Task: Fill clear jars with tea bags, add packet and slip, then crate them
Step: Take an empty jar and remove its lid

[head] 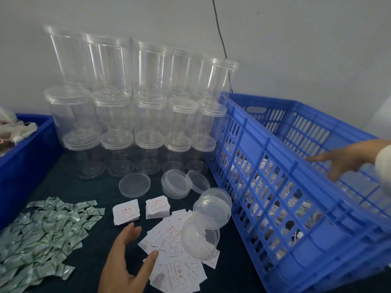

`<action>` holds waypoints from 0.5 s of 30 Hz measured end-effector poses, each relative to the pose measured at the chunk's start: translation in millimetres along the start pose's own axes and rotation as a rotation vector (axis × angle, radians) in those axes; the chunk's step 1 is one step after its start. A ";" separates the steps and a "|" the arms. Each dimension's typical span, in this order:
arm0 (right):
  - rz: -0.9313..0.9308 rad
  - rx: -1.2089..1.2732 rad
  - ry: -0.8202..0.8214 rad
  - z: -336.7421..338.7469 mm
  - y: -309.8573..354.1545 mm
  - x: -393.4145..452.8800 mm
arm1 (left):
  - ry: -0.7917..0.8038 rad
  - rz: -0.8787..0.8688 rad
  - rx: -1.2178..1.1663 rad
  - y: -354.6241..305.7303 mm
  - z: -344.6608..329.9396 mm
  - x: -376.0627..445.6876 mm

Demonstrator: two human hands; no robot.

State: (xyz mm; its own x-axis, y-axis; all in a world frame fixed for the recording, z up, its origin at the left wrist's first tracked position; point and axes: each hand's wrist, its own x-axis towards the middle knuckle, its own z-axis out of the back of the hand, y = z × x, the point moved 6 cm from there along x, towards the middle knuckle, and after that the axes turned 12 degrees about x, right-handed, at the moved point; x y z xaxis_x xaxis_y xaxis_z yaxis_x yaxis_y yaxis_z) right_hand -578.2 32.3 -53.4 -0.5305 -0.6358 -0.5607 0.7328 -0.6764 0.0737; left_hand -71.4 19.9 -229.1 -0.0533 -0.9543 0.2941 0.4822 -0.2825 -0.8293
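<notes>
1. I see the left hand (127, 256) spread flat, fingers relaxed, grasping nothing, its thumb on the loose slips (179, 248).
2. The right hand (347, 158) reaches over the blue crate (275, 166), fingers extended, empty.
3. Lids (134, 185) lie beside the slips.
4. Green packets (42, 235) lie heaped at left.
5. Empty clear jars (127, 115) stand stacked against the wall.

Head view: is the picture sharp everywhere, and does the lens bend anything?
Head view: soft all over; the print on the paper slips is blurred, the left hand smeared; the stacked clear jars lean inward and the blue crate bows, from the wide lens; the light is even.
</notes>
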 end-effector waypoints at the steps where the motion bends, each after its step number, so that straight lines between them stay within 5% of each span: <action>1: 0.048 0.006 -0.068 12.4 7.1 -9.4 | 0.011 0.007 0.004 -0.5 -0.2 -0.4; 10: 0.534 0.319 -0.558 112.1 96.8 -137.0 | 0.068 0.037 0.030 -5.5 2.7 -2.9; 15: 0.795 0.432 -0.646 103.8 168.5 -197.0 | 0.083 0.043 0.034 -10.7 10.3 -0.9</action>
State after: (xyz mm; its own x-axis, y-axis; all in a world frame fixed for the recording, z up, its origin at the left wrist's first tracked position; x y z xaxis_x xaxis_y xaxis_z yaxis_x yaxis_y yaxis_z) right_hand -394.5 5.0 155.1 -0.1902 -0.9350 0.2993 0.8196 0.0166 0.5727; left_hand -67.5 24.8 -215.6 -0.1031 -0.9708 0.2167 0.5148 -0.2385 -0.8235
